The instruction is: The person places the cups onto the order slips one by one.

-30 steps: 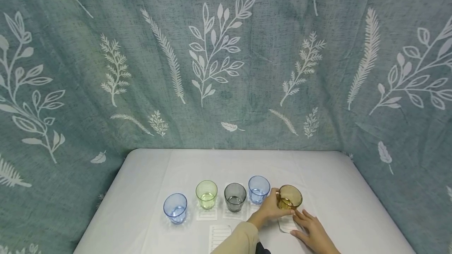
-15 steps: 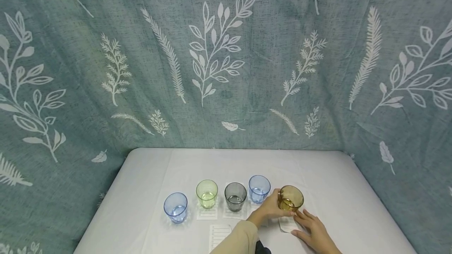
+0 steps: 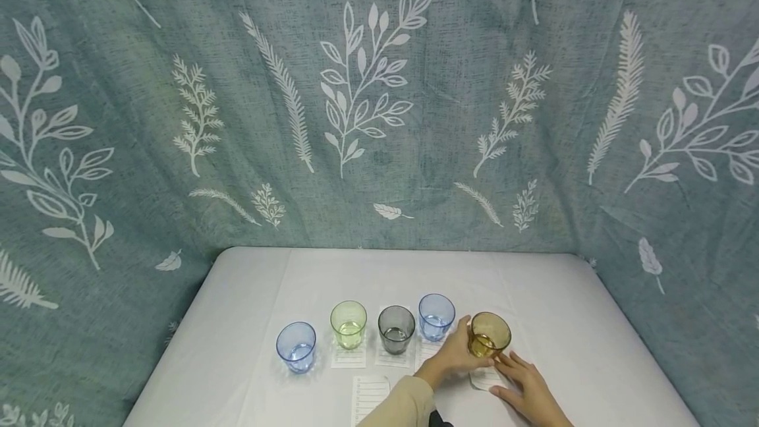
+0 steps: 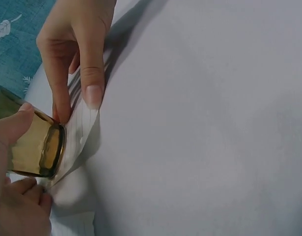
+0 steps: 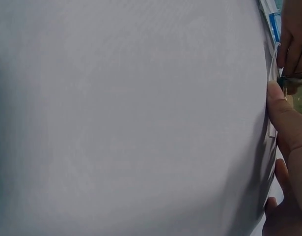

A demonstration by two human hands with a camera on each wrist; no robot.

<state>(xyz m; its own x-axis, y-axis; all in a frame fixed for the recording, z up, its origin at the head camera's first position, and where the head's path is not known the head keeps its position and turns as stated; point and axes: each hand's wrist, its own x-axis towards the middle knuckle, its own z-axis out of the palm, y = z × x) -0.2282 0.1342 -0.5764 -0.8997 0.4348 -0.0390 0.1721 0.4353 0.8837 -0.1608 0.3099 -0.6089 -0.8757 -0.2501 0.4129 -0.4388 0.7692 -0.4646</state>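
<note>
My left hand (image 3: 455, 352) grips an amber glass (image 3: 491, 331), its thumb and fingers on either side. In the left wrist view the base of the amber glass (image 4: 51, 150) is right by a lined paper slip (image 4: 84, 129); whether it rests on the paper I cannot tell. My right hand (image 3: 529, 395) lies just right of the glass. Its thumb (image 4: 93, 93) touches the near edge of the slip, while its other fingers reach towards the glass base. Part of the paper slip (image 3: 483, 379) is hidden by both hands.
Left of my hands stand a blue glass (image 3: 437, 321), a grey glass (image 3: 396, 333) and a green glass (image 3: 348, 328), each with a paper slip at it. Another blue glass (image 3: 298, 350) stands farther left. A lined paper (image 3: 369, 393) lies near the front of the white table (image 3: 308, 282).
The amber glass and my left hand have shifted very slightly right relative to the slip. My right hand stays in nearly the same place; the other glasses have not moved.
</note>
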